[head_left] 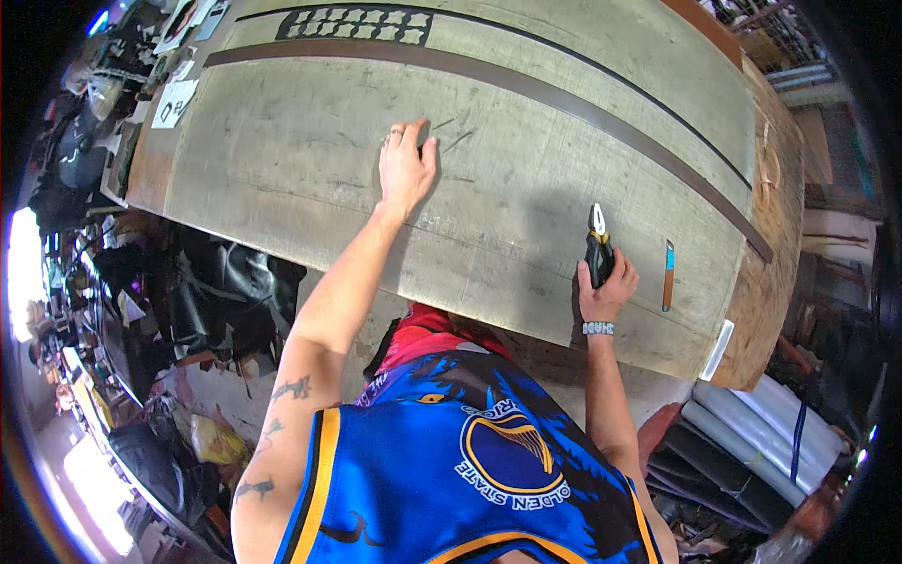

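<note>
My right hand (609,293) is closed around the dark handles of a pair of pliers (598,246) lying on the grey worktable (310,169). The pliers' bare metal jaws point away from me, with some yellow near the joint. A slim teal and brown tool (668,275), perhaps a cutter knife, lies just right of that hand. Farther off and to the left, my left hand (407,171) rests on the tabletop, its fingers slightly bent and the thumb apart. Small thin dark strips (458,141) lie beside its fingertips; nothing shows in its grasp.
A long brown strip (526,92) and a thinner black strip (601,69) run across the table's far part. Behind lies a black sheet with cutouts (357,25). Paper (175,103) sits at the left end. Rolled material (742,437) stands below the right corner.
</note>
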Demonstrator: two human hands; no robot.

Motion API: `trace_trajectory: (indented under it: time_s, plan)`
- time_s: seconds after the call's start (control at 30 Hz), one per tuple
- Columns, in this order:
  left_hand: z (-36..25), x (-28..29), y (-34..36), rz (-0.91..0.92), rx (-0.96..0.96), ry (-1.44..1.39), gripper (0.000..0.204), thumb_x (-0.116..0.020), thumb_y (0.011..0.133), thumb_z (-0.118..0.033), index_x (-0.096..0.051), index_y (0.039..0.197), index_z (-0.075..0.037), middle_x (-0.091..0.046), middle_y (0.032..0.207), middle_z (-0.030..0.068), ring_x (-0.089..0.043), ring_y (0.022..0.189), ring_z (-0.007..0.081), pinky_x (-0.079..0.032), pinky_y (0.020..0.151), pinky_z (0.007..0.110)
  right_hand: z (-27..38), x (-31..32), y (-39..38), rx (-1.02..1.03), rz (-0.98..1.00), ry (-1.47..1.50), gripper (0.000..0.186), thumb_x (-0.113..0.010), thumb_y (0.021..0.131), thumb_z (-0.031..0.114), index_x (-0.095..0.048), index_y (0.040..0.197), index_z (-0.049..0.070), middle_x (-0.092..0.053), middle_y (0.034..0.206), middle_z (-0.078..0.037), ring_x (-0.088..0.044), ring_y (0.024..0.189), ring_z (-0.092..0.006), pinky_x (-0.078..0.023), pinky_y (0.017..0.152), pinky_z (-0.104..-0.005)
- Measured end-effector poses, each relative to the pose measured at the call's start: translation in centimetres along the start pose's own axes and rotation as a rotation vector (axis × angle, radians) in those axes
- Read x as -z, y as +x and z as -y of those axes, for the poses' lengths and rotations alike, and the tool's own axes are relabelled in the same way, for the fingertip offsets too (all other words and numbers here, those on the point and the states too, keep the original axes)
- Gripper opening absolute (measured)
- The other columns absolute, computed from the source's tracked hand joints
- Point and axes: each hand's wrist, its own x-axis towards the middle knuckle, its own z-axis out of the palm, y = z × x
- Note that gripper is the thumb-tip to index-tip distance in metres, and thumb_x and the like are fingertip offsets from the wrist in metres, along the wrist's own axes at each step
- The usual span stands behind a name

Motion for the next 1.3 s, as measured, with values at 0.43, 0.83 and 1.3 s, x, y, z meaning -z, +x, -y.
trace_trajectory:
  time_s: [0.43,0.83,1.3]
  plan:
    - [4.8,2.0,9.3,0.521,-0.219,-0.254,0.012,-0.061,0.094,-0.016,-0.062,0.100,-0.005,-0.065,0.100,0.0157,-0.063,0.098,0.0377,-0.050,0.086,0.048,2.6,0.5,-0.1,-0.018,0.040,-0.231,0.069,-0.073,0.085,0.043,-0.051,0.137,0.003,-0.054,0.125,-0.020,-0.048,0.115,-0.0399,-0.038,0.101,-0.0515]
    - [10.3,3.1,9.1,0.464,-0.397,-0.191,0.019,-0.059,0.097,-0.018,-0.067,0.112,-0.010,-0.063,0.109,0.0119,-0.065,0.100,0.0359,-0.053,0.086,0.046,6.3,-3.4,1.3,-0.498,0.057,-0.459,0.064,-0.064,0.089,0.051,-0.056,0.130,0.004,-0.053,0.129,-0.025,-0.047,0.122,-0.0448,-0.043,0.101,-0.0567]
    - [11.6,5.7,6.5,0.302,-0.515,-0.006,0.012,-0.062,0.090,-0.012,-0.067,0.101,-0.011,-0.061,0.104,0.0085,-0.060,0.104,0.0301,-0.052,0.087,0.042,7.3,-3.7,-0.3,-0.343,-0.130,-0.440,0.059,-0.064,0.091,0.048,-0.056,0.131,0.005,-0.058,0.124,-0.024,-0.051,0.116,-0.0441,-0.044,0.095,-0.0576]
